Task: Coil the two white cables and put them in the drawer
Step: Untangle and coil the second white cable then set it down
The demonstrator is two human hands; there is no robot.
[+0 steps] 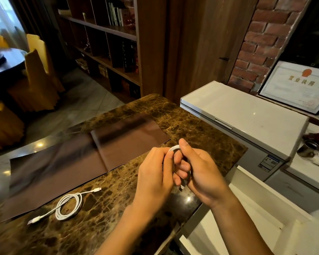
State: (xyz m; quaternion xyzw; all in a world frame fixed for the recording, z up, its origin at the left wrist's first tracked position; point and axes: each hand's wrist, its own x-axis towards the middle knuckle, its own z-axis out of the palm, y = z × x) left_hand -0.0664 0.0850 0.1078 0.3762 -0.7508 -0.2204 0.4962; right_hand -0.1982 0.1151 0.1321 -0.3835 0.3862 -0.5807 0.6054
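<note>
Both hands meet above the brown marble counter (118, 227). My left hand (155, 173) and my right hand (201, 173) together grip a small coil of white cable (175, 148); only its top loop and a short end near the right palm show, the rest is hidden by fingers. A second white cable (68, 204) lies loosely coiled on the counter at the lower left, both plug ends sticking out. An open white drawer (247, 218) sits below the counter's right edge, under my right forearm.
A dark brown folded sheet (92, 155) lies across the counter behind the hands. A white chest freezer (247, 115) stands to the right, with a framed certificate (293, 85) against the brick wall. Bookshelves and yellow-covered chairs stand farther back.
</note>
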